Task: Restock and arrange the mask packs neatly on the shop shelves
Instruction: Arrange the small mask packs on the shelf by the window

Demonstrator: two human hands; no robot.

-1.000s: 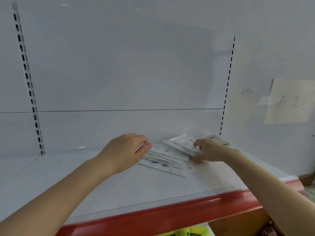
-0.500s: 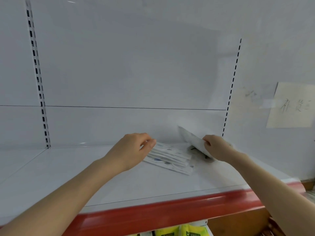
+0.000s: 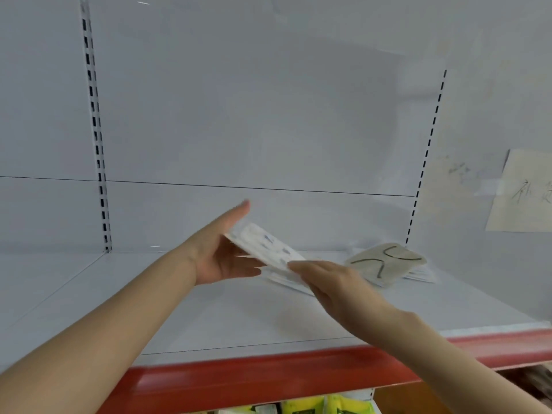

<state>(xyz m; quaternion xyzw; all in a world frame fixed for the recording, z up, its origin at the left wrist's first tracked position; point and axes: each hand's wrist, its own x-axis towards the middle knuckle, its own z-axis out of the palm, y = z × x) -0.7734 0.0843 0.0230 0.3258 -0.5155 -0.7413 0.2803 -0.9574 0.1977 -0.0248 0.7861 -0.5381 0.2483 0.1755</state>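
A white metal shelf (image 3: 209,318) stretches left to right, its near edge trimmed with a red strip (image 3: 268,375). At the far side stands a pale back panel (image 3: 254,115), crossed by one thin horizontal seam and flanked by a left slotted upright (image 3: 97,144) and a right slotted upright (image 3: 427,150). On the right wall (image 3: 484,85) a cream paper note (image 3: 525,192) bears handwriting. The light is soft and even.

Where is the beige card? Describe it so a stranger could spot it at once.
Start at the white shelf with the red front edge. At its back right, below the slotted upright, a few white packs lie flat. The beige card rests on them, the only item bearing thick black curved lines.
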